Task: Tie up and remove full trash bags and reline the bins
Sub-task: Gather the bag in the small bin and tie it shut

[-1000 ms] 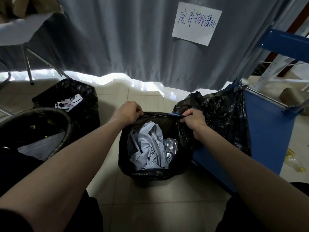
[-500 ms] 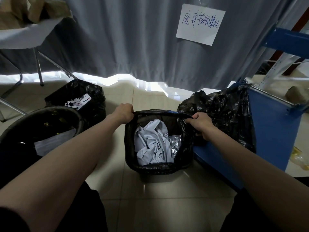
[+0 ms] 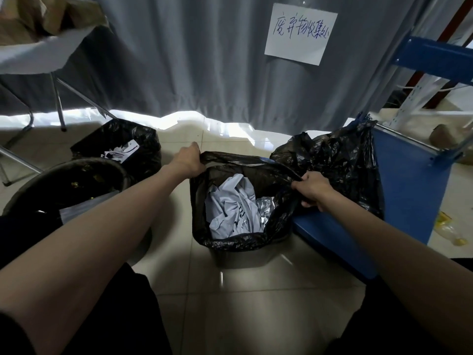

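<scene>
Since the earlier frame, both hands have drawn the black trash bag's (image 3: pixel 245 239) rim farther apart and up, its mouth now stretched wider over the small bin (image 3: pixel 243 257). Left hand (image 3: pixel 188 160): fingers curled round the far-left edge of the bag rim, gripping it. Right hand (image 3: pixel 313 190): fingers and thumb pinched on the right edge of the rim, bunching the plastic. Bag contents: crumpled white paper (image 3: pixel 230 211) and a piece of silvery foil (image 3: pixel 266 208). Bin position: on the tiled floor (image 3: pixel 256 303), between the person's arms, its grey base showing below the bag's folded-over edge. Just right of it: a second, crumpled black bag (image 3: pixel 340 165) draped against a blue cart (image 3: pixel 407 185). Left, near: a round dark bin (image 3: pixel 69 185) with scraps inside; behind that, another black-lined bin (image 3: pixel 120 144) holding white paper. Background: grey curtain (image 3: pixel 179 60) bearing a handwritten paper sign (image 3: pixel 300 34); a folding bench (image 3: pixel 38 57) upper left, covered in white, carrying brown paper items.
</scene>
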A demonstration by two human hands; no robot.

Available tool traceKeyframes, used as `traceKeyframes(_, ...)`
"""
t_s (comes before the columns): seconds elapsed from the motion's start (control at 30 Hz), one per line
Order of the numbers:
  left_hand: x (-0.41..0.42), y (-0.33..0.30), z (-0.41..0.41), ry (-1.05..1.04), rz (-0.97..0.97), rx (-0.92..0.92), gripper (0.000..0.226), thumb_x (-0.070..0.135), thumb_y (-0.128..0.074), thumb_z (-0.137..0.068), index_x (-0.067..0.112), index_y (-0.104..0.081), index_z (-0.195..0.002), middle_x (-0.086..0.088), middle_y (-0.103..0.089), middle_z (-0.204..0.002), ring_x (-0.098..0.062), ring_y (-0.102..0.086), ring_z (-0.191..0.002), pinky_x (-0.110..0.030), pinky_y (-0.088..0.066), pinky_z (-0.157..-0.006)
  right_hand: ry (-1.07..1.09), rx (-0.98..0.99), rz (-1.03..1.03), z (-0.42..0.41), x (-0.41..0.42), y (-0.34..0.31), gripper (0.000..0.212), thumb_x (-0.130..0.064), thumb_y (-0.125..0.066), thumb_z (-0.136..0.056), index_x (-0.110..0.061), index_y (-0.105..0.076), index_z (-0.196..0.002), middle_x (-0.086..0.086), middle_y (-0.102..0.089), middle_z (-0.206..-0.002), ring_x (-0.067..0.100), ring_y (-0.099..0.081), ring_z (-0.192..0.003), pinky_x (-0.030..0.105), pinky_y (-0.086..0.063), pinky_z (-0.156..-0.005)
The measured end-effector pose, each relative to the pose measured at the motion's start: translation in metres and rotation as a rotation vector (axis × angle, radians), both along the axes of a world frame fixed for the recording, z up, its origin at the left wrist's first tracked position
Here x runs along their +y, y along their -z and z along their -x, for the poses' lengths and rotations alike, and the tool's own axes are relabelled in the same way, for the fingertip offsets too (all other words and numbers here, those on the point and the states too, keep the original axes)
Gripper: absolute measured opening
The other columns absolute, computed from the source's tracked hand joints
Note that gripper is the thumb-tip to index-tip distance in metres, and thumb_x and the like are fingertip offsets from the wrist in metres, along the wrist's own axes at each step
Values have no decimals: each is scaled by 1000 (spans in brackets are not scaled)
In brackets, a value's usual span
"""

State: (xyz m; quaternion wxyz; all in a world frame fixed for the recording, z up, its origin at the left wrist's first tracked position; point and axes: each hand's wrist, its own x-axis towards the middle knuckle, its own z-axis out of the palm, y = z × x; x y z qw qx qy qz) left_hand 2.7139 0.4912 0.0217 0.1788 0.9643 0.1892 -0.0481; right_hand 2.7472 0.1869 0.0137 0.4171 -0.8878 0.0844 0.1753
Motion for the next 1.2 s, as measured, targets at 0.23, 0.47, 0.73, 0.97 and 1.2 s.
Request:
traceKeyframes(0.23,-2,-5,30,-113,292,337,26,22,-69,-86,4,-63,-103,-10,-68,-85,-22,-65,-66,-29,-50,-60,-39,148,-117,15,7,-2,14,-20,-66,-84,-11,-58,-90,11,-66,-95,22,-66,-69,26,-53,-44)
traceKeyframes(0.47,-6,-5,47,-151,380,265,25,-2,-74,-77,-4,-66,-100,-19,-68,-84,-25,-65,-62,-30,-55,-47,-58,204,-204,28,10,-10,18,8,-52,-83,-9,-52,-89,10,-58,-80,20,-60,-62,23,-48,-35)
traceKeyframes(0.73,-12,-23,59,-100,31,0,59,18,-84,-71,1,-50,-116,-15,-59,-100,-34,-60,-97,-40,-51,-77,46,83,-195,25,0,-9,31,11,-53,-87,-15,-42,-72,10,-52,-68,15,-41,-40,18,-40,-34)
traceKeyframes(0.97,-47,-26,67,258,88,-13,24,34,-81,-76,19,-63,-76,-2,-68,-85,-19,-61,-80,-29,-46,-70,-46,-61,-226,35,10,-16,53,-13,-67,-85,-24,-41,-131,12,-56,-114,19,-60,-52,26,-52,-40)
traceKeyframes(1.2,-101,-2,91,601,154,332,36,39,-88,-66,14,-72,-87,18,-61,-67,5,-52,-59,-9,-39,-56,-240,-196,-18,38,5,-23,51,-8,-59,-89,-28,-42,-133,16,-61,-110,24,-65,-52,30,-53,-39)
